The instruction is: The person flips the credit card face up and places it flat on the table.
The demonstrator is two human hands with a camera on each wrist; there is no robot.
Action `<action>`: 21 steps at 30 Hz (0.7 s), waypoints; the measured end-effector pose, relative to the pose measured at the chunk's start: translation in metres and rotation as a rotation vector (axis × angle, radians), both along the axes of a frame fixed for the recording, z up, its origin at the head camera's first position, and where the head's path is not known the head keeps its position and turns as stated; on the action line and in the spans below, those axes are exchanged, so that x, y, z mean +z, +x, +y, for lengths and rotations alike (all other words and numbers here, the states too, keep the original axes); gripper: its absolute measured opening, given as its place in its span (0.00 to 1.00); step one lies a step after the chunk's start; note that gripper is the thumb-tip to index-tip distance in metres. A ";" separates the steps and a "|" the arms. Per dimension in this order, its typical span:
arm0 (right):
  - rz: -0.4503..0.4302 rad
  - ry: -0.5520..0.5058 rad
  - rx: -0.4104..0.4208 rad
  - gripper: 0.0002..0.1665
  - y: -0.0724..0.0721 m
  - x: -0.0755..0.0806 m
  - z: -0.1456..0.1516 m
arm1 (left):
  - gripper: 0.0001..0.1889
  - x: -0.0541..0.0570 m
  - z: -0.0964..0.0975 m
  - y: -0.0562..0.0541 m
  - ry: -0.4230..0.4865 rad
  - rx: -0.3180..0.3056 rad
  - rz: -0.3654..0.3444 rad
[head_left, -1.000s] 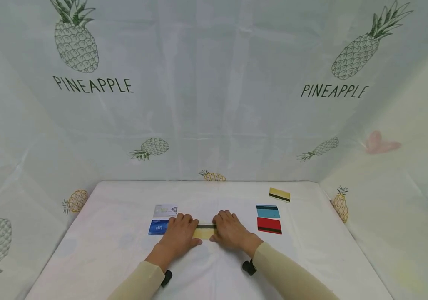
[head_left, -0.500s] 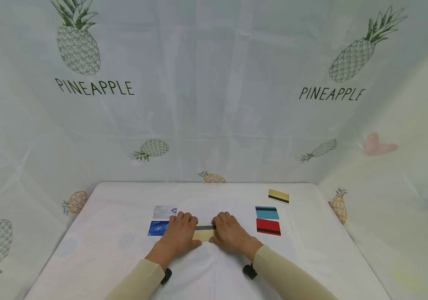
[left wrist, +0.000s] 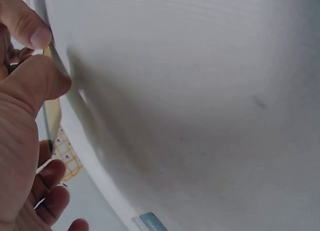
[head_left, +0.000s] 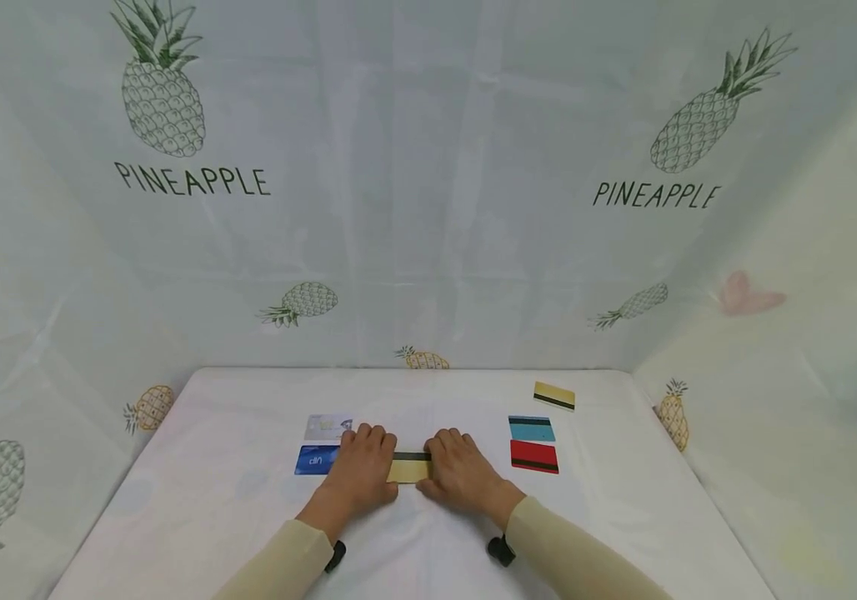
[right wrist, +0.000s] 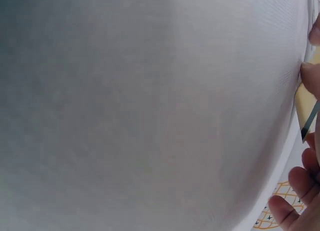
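Gold striped card (head_left: 409, 472) held at both ends, position little changed

Little change is recorded over the last second. The head view is tilted slightly upward, and the tip of the left thumb is shifted a little to the left. No card is seen to be set down or taken up, so the work is judged to be at the same stage, with the hold maintained.

The left end of the gold striped card is pinched by the left hand (head_left: 357, 469), and the right end by the right hand (head_left: 463, 477). At each end the near edge is met by the thumb and the far edge by a finger, so both grips are narrow and loaded. The card is placed between the two hands, with its dark stripe toward the far side and its middle left uncovered. Whether it is touching the counter (head_left: 233, 525) or raised from it cannot be told.

Just beside the left hand, a blue card (head_left: 313, 460) is found, with a silver card (head_left: 323, 427) behind it. To the right, well apart from the right hand, a red card (head_left: 534, 457) is laid in front of a light-blue card (head_left: 530, 429); a second gold card (head_left: 553, 396) is located farther back, at an angle.
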State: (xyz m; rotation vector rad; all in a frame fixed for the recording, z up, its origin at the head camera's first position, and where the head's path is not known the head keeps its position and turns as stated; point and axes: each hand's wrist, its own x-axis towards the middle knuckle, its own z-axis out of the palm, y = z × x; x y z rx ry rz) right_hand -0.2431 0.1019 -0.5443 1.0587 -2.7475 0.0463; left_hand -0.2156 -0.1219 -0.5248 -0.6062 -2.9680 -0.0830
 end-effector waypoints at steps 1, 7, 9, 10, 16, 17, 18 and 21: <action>0.007 0.002 -0.001 0.32 0.000 0.000 0.000 | 0.32 0.000 0.000 0.000 0.001 0.000 0.009; 0.057 0.000 -0.003 0.32 0.002 0.002 -0.004 | 0.33 0.002 -0.003 0.003 0.015 0.004 0.047; 0.070 -0.006 0.003 0.32 0.002 0.003 -0.005 | 0.32 0.004 -0.004 0.004 0.022 0.006 0.054; 0.078 -0.010 0.008 0.32 0.002 0.003 -0.006 | 0.32 0.006 -0.004 0.005 0.030 0.008 0.056; 0.128 0.000 0.015 0.31 0.003 0.003 -0.011 | 0.31 0.012 -0.004 0.010 0.064 -0.007 0.129; 0.138 0.006 0.014 0.31 0.003 0.003 -0.012 | 0.31 0.012 -0.003 0.010 0.065 -0.013 0.144; 0.148 0.008 0.014 0.31 0.003 0.003 -0.012 | 0.31 0.012 -0.003 0.010 0.066 -0.017 0.157; 0.177 0.001 0.020 0.31 0.002 0.003 -0.014 | 0.32 0.015 -0.001 0.011 0.060 -0.020 0.171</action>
